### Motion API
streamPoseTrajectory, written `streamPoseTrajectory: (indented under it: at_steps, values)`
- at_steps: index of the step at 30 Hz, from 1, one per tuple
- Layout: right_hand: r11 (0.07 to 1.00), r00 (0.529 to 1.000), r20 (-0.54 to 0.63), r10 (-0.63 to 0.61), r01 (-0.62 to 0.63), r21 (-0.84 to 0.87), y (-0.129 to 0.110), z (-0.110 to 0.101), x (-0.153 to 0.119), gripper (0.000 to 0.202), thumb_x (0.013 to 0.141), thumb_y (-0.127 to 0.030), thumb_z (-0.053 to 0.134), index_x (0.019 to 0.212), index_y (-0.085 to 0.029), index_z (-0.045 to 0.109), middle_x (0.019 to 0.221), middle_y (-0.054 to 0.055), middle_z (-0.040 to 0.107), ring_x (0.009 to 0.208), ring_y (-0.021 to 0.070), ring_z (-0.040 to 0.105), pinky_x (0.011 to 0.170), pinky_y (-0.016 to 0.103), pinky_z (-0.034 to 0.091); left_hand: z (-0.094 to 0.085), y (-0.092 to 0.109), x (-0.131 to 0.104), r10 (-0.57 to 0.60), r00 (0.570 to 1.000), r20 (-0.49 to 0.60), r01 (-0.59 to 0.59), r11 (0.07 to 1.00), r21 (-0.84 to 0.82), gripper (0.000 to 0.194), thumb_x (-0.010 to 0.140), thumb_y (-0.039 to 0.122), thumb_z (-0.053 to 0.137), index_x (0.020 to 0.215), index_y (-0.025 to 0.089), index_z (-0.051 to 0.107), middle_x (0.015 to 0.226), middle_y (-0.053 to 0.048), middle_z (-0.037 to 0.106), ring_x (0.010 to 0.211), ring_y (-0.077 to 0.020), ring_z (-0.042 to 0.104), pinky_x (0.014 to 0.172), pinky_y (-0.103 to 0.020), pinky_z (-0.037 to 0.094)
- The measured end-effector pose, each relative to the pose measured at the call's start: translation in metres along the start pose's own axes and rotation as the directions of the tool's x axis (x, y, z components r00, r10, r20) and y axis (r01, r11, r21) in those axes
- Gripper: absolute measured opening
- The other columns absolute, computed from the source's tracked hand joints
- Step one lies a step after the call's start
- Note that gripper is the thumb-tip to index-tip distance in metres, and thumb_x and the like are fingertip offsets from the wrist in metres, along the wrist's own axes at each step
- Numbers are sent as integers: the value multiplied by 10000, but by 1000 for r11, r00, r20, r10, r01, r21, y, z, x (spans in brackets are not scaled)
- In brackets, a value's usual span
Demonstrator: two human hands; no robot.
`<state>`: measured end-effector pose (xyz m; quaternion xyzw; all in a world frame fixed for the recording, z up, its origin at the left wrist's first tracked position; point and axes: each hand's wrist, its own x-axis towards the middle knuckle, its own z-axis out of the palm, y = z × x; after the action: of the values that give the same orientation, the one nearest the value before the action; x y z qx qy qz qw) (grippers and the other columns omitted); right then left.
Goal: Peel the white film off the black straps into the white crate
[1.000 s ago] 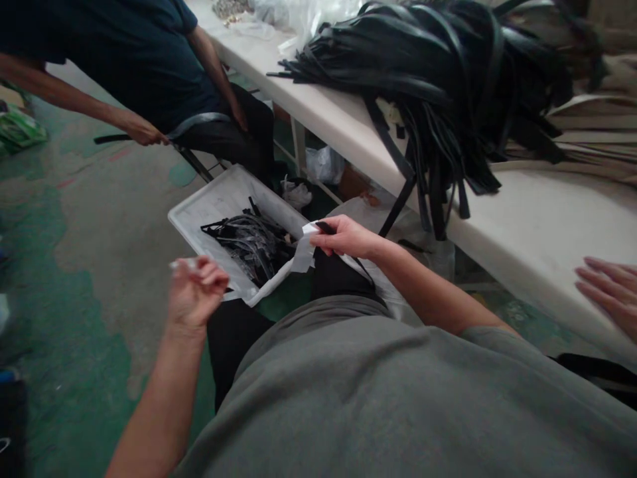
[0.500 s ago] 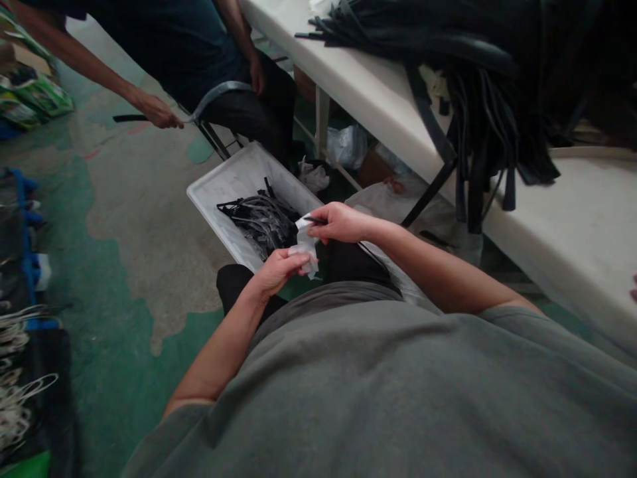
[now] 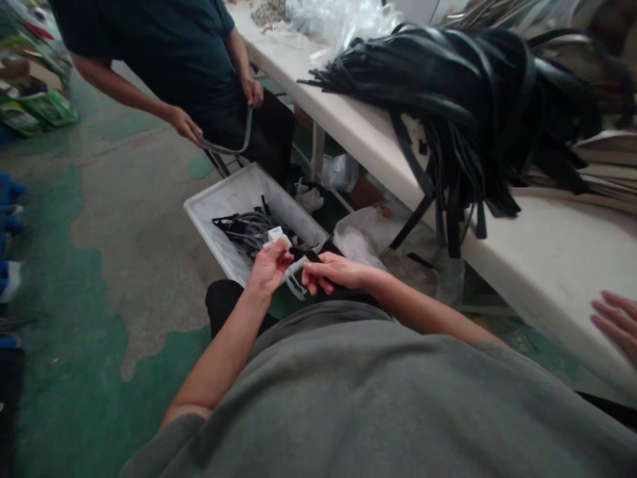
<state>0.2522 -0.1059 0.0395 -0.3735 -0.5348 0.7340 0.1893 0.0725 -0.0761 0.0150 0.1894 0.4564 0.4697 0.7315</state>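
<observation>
My left hand [image 3: 270, 271] is closed, pinching a small crumpled white piece [image 3: 277, 234], paper or cloth, I cannot tell which. Close beside it, my right hand [image 3: 334, 271] grips a black strip [image 3: 312, 256] between thumb and fingers. A pale grey looped strip [image 3: 294, 285] hangs between the two hands; which hand it belongs to is unclear. Just beyond them, a white plastic bin [image 3: 205, 222] holds a heap of black and grey strips [image 3: 239, 232].
A co-worker [image 3: 149, 53] sits ahead, stretching a grey strip [image 3: 223, 147] between both hands. On the white table [image 3: 562, 245] at right lies a big bundle of black strips [image 3: 448, 79], some hanging over the edge. Another person's hand [image 3: 617, 322] rests at far right.
The white piece was spread between both hands; now only my left hand has it, crumpled. My hands have drawn slightly apart. The co-worker's strip now sags between lowered hands, and another person's hand shows more at right.
</observation>
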Motion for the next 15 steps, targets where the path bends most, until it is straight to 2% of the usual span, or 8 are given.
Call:
streamPoseTrajectory:
  at_steps: [2,4,9,15]
  values:
    - [1000,1000,-1,17,-17,13,6,8,0,434,923,-504,487,794,-118,640,627,16,675,385,52,462,396,178,353,5,1,2,17,1000,-22,-17,1000,-4,366,577,346,874,694,157,584,577,76,580,489,-33,535,564,-171,498]
    - [1000,998,-58,18,-17,23,8,13,3,416,931,-479,485,780,-120,631,616,9,670,377,49,456,392,173,360,8,-1,2,24,1000,-17,-24,1000,2,367,579,352,873,705,155,589,588,73,590,489,-33,541,570,-174,502]
    - [999,992,-122,25,-19,48,7,11,10,404,936,-466,500,773,-118,623,601,5,663,363,44,449,378,169,375,11,-10,1,30,999,38,-32,999,43,395,538,359,887,692,146,592,572,61,587,503,-49,558,534,-167,478]
    - [994,991,-111,75,-66,88,10,10,16,408,933,-462,518,753,-109,616,580,6,642,361,41,440,362,163,373,7,-20,-6,0,977,214,-41,981,188,410,578,439,853,674,131,599,504,41,569,374,-73,493,379,-199,384]
